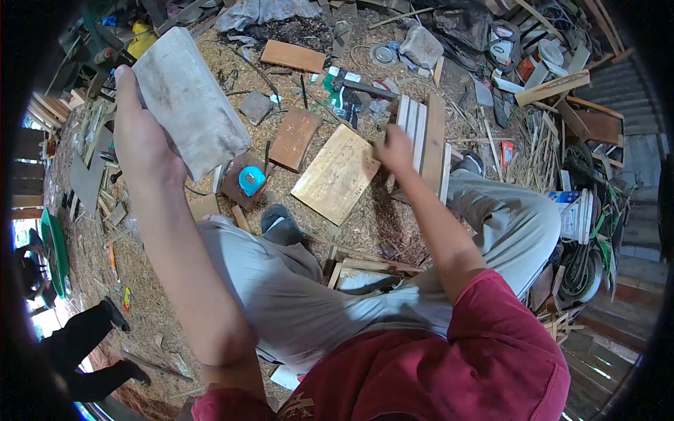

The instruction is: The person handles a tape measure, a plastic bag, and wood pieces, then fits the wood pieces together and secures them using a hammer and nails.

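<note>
My left hand (144, 137) is raised at the left, wrapped round a pale grey, worn rectangular block (188, 98) with dark smudges. My right hand (395, 151) is lower, with its fingers curled at the right edge of a light wooden board (337, 175) lying flat on the ground. What those fingers hold, if anything, is hidden. Just right of that hand stands a stack of wooden slats (421, 130). Left of the board lie a reddish-brown wooden piece (295, 139) and a blue tape measure (251, 180).
A hammer (365, 86) lies beyond the board, near another brown wooden piece (293, 55). Sawdust and scraps cover the ground. A wheel (583, 274) and a white bucket (577, 214) stand at the right. Another person's dark-clothed legs (88, 337) show at lower left.
</note>
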The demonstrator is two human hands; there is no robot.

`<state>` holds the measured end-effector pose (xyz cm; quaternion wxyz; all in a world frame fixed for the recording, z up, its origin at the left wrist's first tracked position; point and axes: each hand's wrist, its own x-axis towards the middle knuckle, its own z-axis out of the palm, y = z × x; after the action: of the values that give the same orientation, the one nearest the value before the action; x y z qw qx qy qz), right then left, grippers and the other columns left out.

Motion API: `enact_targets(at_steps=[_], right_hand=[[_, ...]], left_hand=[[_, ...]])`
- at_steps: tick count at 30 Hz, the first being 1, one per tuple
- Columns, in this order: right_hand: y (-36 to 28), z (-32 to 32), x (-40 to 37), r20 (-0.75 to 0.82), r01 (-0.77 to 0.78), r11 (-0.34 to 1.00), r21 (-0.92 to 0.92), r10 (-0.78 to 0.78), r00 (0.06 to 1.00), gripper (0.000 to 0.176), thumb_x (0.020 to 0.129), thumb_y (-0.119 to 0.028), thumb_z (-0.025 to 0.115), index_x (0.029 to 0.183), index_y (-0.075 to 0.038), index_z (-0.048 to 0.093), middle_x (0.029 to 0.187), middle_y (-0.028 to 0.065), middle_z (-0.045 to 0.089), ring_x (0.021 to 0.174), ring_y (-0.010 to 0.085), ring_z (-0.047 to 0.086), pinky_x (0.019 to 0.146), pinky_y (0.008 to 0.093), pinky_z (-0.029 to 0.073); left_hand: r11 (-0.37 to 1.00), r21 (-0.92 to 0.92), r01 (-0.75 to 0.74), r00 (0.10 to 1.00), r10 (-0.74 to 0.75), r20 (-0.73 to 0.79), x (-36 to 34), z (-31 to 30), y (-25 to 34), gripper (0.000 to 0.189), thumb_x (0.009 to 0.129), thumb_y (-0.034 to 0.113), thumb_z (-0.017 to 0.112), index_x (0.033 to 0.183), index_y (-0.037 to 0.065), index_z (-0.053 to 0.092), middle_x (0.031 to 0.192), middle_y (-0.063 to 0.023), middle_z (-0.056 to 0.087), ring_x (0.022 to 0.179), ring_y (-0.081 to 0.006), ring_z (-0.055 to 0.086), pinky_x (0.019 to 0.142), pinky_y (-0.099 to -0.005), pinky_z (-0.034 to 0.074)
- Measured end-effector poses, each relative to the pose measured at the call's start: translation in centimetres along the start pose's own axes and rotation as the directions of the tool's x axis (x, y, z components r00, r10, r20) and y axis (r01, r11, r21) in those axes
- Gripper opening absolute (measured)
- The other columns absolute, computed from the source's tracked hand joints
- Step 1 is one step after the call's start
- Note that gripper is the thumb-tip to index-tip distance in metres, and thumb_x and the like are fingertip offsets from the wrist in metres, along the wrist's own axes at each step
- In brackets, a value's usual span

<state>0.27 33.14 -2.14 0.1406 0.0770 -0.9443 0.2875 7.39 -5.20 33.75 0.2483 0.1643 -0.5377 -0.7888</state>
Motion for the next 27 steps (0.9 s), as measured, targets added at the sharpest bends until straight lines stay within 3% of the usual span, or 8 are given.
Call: enact_targets(at_steps=[2, 3, 4, 5, 12, 20, 24, 27], right_hand=[[-6.7, 1.8, 0.1, 0.440, -0.026, 0.999, -0.030, 0.036, 0.897, 0.035, 0.086, -0.030, 0.071, 0.108, -0.002, 0.070, 0.114, 0.0238, 0.069, 0.106, 0.0438, 0.067, 0.093, 0.0530, 0.053], [-5.3, 6.6, -0.2, 0.551, 0.277, 0.953, 0.122, -0.297, 0.779, 0.042, 0.083, -0.038, 0.074, 0.106, -0.004, 0.071, 0.117, 0.0212, 0.069, 0.110, 0.0409, 0.066, 0.096, 0.0537, 0.052], [-8.8, 6.7, -0.1, 0.689, 0.263, 0.959, 0.108, -0.263, 0.675, 0.050, 0.080, -0.042, 0.078, 0.113, -0.006, 0.069, 0.123, 0.0198, 0.067, 0.119, 0.0381, 0.063, 0.102, 0.0557, 0.048], [-8.9, 9.4, -1.8, 0.569, 0.378, 0.915, 0.139, -0.386, 0.726, 0.066, 0.077, -0.045, 0.082, 0.128, -0.007, 0.063, 0.133, 0.0193, 0.063, 0.129, 0.0366, 0.058, 0.109, 0.0568, 0.042], [-10.5, 10.2, -2.0, 0.837, 0.507, 0.862, 0.004, -0.280, 0.469, 0.087, 0.074, -0.051, 0.089, 0.142, -0.013, 0.051, 0.147, 0.0119, 0.054, 0.146, 0.0308, 0.048, 0.108, 0.0547, 0.036], [-8.0, 0.4, -4.0, 0.538, 0.669, 0.737, 0.095, -0.603, 0.588, 0.070, 0.082, -0.056, 0.081, 0.132, -0.015, 0.055, 0.134, 0.0092, 0.057, 0.127, 0.0282, 0.057, 0.104, 0.0494, 0.039], [-6.7, -3.1, -6.2, 0.455, 0.700, 0.714, 0.001, -0.624, 0.636, 0.073, 0.082, -0.062, 0.076, 0.134, -0.015, 0.057, 0.127, 0.0101, 0.060, 0.124, 0.0297, 0.058, 0.102, 0.0491, 0.040], [-8.0, -4.1, -5.6, 0.587, 0.656, 0.755, -0.025, -0.520, 0.620, 0.077, 0.078, -0.058, 0.082, 0.137, -0.014, 0.057, 0.124, 0.0097, 0.059, 0.124, 0.0299, 0.057, 0.103, 0.0489, 0.039]], left_hand=[[1.000, -0.001, -0.009, 1.000, 0.009, -0.021, 0.8, -0.6, 0.0, 0.052, 0.115, 0.044, 0.045, 0.132, 0.000, 0.065, 0.121, -0.0117, 0.075, 0.104, -0.0234, 0.075, 0.094, -0.0392, 0.060], [1.000, 0.011, -0.009, 0.999, 0.009, -0.040, 1.0, -0.6, -0.1, 0.052, 0.115, 0.044, 0.045, 0.132, 0.000, 0.065, 0.122, -0.0117, 0.074, 0.104, -0.0233, 0.075, 0.094, -0.0393, 0.060], [1.000, 0.022, -0.009, 0.998, 0.010, -0.060, 1.2, -0.7, -0.1, 0.052, 0.115, 0.044, 0.045, 0.132, 0.000, 0.065, 0.122, -0.0117, 0.074, 0.104, -0.0232, 0.075, 0.094, -0.0394, 0.060], [1.000, 0.019, 0.020, 0.997, -0.019, -0.073, 1.5, -1.0, -0.1, 0.052, 0.115, 0.044, 0.045, 0.132, 0.000, 0.065, 0.122, -0.0117, 0.074, 0.105, -0.0232, 0.075, 0.094, -0.0395, 0.060], [0.991, -0.046, 0.129, 0.983, -0.134, -0.126, 3.1, -2.4, -0.6, 0.052, 0.115, 0.045, 0.046, 0.135, 0.000, 0.065, 0.125, -0.0119, 0.074, 0.109, -0.0244, 0.074, 0.096, -0.0407, 0.059], [0.968, -0.197, 0.158, 0.983, -0.173, -0.061, 3.2, -0.2, -0.7, 0.047, 0.114, 0.041, 0.047, 0.135, 0.002, 0.064, 0.126, -0.0111, 0.074, 0.111, -0.0246, 0.073, 0.100, -0.0415, 0.058], [0.969, -0.194, 0.156, 0.988, -0.148, 0.053, 4.2, -0.9, -1.2, 0.046, 0.115, 0.040, 0.047, 0.135, 0.002, 0.064, 0.126, -0.0104, 0.074, 0.110, -0.0240, 0.073, 0.098, -0.0407, 0.059], [0.977, -0.175, 0.122, 0.993, -0.120, 0.023, 4.1, -0.9, -1.2, 0.046, 0.115, 0.040, 0.047, 0.135, 0.003, 0.064, 0.125, -0.0098, 0.074, 0.110, -0.0237, 0.073, 0.098, -0.0409, 0.059]])
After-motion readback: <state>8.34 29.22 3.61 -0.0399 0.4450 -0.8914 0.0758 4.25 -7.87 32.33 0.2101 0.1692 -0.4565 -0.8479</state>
